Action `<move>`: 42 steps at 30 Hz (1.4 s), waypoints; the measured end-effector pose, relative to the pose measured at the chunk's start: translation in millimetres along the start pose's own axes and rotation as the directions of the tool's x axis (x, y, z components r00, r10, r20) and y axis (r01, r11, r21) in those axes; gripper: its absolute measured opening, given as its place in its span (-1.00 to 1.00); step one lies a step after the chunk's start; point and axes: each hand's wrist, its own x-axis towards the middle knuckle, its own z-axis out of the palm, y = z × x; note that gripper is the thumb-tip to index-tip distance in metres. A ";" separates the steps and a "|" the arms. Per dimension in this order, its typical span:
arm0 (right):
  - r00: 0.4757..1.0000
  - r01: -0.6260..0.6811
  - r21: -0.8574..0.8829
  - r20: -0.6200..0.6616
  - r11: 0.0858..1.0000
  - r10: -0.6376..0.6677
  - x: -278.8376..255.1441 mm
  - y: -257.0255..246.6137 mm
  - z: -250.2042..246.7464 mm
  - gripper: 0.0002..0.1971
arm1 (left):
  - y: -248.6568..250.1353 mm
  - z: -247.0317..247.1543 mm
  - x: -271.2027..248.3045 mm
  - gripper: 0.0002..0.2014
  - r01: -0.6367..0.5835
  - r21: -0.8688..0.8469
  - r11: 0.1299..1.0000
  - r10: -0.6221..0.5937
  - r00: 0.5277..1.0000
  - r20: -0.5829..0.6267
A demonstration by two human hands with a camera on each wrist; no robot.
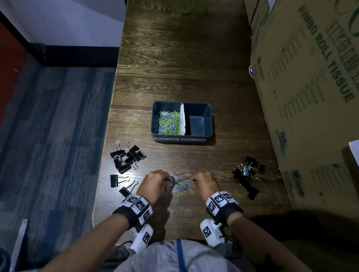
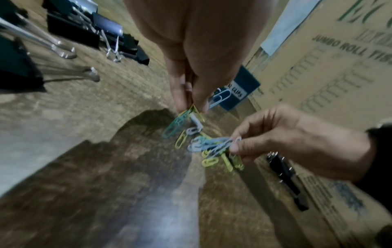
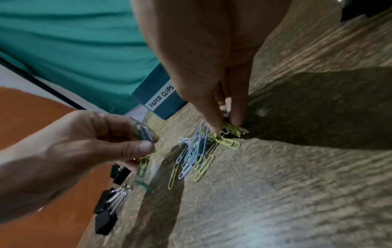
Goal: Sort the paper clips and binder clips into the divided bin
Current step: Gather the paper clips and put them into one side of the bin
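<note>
A small heap of blue, white and yellow-green paper clips (image 1: 181, 187) lies near the table's front edge, between my hands. My left hand (image 2: 189, 107) pinches a few paper clips at the heap's left end, some dangling from its fingertips. My right hand (image 3: 228, 125) pinches clips at the heap's right end. The dark blue divided bin (image 1: 209, 131) stands further back. Its left compartment holds many paper clips (image 1: 168, 122), and its right compartment (image 1: 197, 124) shows a bare floor. Black binder clips lie in a left pile (image 1: 128, 156) and a right pile (image 1: 248, 171).
A large cardboard box (image 1: 321, 80) walls off the table's right side. The table's left edge (image 1: 107, 142) runs just beside the left binder clips, with the floor below. Labels on the bin's front read "PAPER CLIPS" (image 3: 161, 97).
</note>
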 end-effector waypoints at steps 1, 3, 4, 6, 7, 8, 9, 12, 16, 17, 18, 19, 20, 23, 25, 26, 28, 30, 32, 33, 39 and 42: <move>1.000 -0.019 0.008 0.002 1.000 0.019 -0.3 1.5 -2.2 -0.84 | 0.8 -6.3 0.0 -0.84 -0.022 -0.024 0.999 0.021 0.999 -0.027; 0.998 -0.054 0.037 -0.010 0.998 0.054 -1.6 3.2 -6.7 -0.86 | 5.2 -21.9 7.7 -0.89 -0.065 -0.065 0.996 0.059 0.994 -0.091; 0.998 -0.060 0.054 -0.017 0.997 0.061 -2.8 2.6 -10.1 -0.87 | 9.9 -32.2 13.1 -0.91 -0.088 -0.074 0.993 0.078 0.989 -0.125; 0.998 -0.056 0.068 -0.029 0.996 0.058 -3.9 0.5 -17.3 -0.86 | 21.9 -57.8 31.3 -0.91 -0.127 -0.066 0.990 0.112 0.975 -0.192; 0.998 -0.046 0.074 -0.030 0.996 0.048 -3.5 -1.1 -21.7 -0.85 | 28.3 -71.7 42.2 -0.91 -0.134 -0.063 0.989 0.117 0.968 -0.223; 0.999 -0.024 0.081 -0.033 0.996 0.027 -2.5 -3.3 -26.2 -0.86 | 35.1 -85.7 53.6 -0.91 -0.133 -0.071 0.989 0.110 0.960 -0.257; 0.999 0.008 0.087 -0.044 0.996 -0.004 -1.2 -6.4 -31.3 -0.88 | 40.6 -99.1 66.6 -0.92 -0.127 -0.082 0.989 0.097 0.951 -0.294; 0.991 0.105 0.103 -0.100 0.989 -0.095 2.7 -20.6 -50.9 -0.88 | 49.8 -125.3 103.1 -0.88 -0.069 -0.070 0.995 0.038 0.929 -0.368; 0.954 0.252 0.118 -0.199 0.961 -0.226 8.8 -52.6 -97.7 -0.91 | 45.5 -127.0 117.3 -0.74 0.049 -0.017 0.999 -0.052 0.934 -0.355; 0.945 0.268 0.114 -0.224 0.957 -0.238 13.5 -60.5 -110.4 -0.91 | 42.6 -123.8 112.2 -0.77 0.068 0.004 0.998 -0.060 0.914 -0.402; 0.938 0.277 0.110 -0.248 0.955 -0.243 19.2 -67.7 -122.2 -0.90 | 39.4 -119.3 105.3 -0.80 0.077 0.028 0.997 -0.056 0.888 -0.456; 0.929 0.288 0.106 -0.274 0.952 -0.250 25.9 -74.1 -132.6 -0.90 | 36.0 -113.7 97.5 -0.83 0.071 0.057 0.996 -0.032 0.862 -0.506; 0.916 0.302 0.095 -0.304 0.949 -0.261 33.8 -79.7 -140.5 -0.90 | 33.8 -107.9 88.1 -0.85 0.058 0.082 0.995 -0.005 0.844 -0.536; 0.897 0.308 0.077 -0.355 0.948 -0.262 54.2 -97.7 -157.9 -0.92 | 25.0 -87.9 62.5 -0.88 0.014 0.100 0.995 0.040 0.856 -0.515; 0.900 0.305 0.078 -0.350 0.949 -0.260 65.3 -106.5 -163.6 -0.94 | 17.5 -72.3 49.5 -0.86 0.017 0.128 0.992 0.039 0.909 -0.416; 0.899 0.309 0.085 -0.351 0.947 -0.262 69.0 -108.7 -165.0 -0.94 | 13.4 -64.2 44.7 -0.83 0.021 0.143 0.989 0.029 0.940 -0.340; 0.888 0.322 0.104 -0.377 0.941 -0.263 73.3 -107.7 -163.7 -0.82 | 5.9 -49.2 36.7 -0.78 0.043 0.153 0.987 -0.016 0.985 -0.171; 0.878 0.336 0.116 -0.398 0.935 -0.266 69.8 -101.4 -155.9 -0.75 | -2.4 -37.1 31.1 -0.74 0.072 0.191 0.979 -0.065 0.997 -0.042; 0.885 0.349 0.132 -0.373 0.928 -0.280 60.4 -91.0 -140.7 -0.72 | -10.4 -27.3 27.3 -0.63 0.090 0.221 0.971 -0.102 0.994 0.041; 0.897 0.345 0.146 -0.343 0.927 -0.279 54.1 -84.0 -129.8 -0.72 | -12.9 -22.8 26.1 -0.57 0.095 0.217 0.971 -0.115 0.990 0.079; 0.992 0.109 0.023 0.064 0.994 -0.111 17.2 -17.8 -52.2 -0.71 | -8.9 9.3 14.5 -0.38 0.005 0.242 0.970 -0.051 0.982 0.183; 0.982 0.053 -0.086 0.187 0.995 -0.036 12.6 3.5 -23.6 -0.51 | -4.5 21.4 12.2 -0.28 -0.060 0.285 0.957 -0.013 0.969 0.247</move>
